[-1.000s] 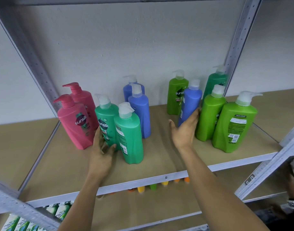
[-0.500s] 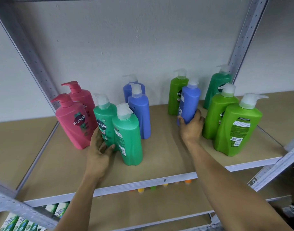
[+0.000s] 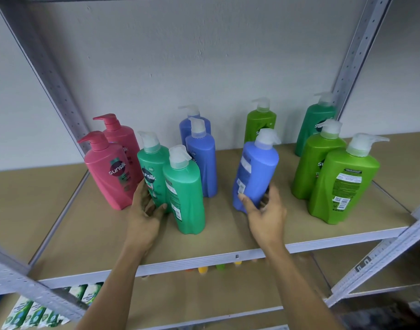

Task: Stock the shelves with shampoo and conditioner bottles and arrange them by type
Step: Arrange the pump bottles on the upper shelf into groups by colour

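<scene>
Right hand (image 3: 267,219) around blue bottle (image 3: 257,172)

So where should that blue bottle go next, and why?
Probably left, next to the two blue bottles. The right hand grips the lone blue bottle, which stands apart from its own kind, in front of a light green bottle. The left hand holds a teal bottle.

Two slender bare forearms, uncovered down to a bare left hand (image 3: 144,211) and right hand (image 3: 267,216).
</scene>
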{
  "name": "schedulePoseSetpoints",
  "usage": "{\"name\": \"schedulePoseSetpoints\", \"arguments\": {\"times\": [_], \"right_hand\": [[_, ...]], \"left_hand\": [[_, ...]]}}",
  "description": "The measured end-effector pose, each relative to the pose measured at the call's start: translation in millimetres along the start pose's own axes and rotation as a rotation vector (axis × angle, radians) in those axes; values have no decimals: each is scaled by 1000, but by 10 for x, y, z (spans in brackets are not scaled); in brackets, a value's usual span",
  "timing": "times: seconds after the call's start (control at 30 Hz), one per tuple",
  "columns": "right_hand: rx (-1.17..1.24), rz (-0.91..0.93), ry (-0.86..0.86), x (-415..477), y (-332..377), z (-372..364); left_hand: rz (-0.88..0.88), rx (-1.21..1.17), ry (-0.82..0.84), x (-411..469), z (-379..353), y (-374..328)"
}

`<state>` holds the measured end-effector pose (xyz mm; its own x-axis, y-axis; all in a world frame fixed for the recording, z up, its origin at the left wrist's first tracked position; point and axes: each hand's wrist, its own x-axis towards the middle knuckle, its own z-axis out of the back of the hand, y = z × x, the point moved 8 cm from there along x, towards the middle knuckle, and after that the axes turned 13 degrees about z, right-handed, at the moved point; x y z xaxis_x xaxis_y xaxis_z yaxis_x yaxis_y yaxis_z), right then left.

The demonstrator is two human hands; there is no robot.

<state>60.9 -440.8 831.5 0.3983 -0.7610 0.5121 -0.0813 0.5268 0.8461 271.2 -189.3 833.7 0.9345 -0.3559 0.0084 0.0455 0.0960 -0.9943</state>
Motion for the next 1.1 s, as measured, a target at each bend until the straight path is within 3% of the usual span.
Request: {"name": "schedulePoseSetpoints", "arguments": {"times": [0.47,0.8,1.1], "right_hand": [[207,-16,602,-101,321,-491],[247,-74,630,-90,268,-622],[249,-93,468,-183,114,-521]], "left_hand": [[2,6,23,-72,8,-41],[-85,-58,60,-314,-28,-271],[-85,32,-46,-297,143,-143]]}}
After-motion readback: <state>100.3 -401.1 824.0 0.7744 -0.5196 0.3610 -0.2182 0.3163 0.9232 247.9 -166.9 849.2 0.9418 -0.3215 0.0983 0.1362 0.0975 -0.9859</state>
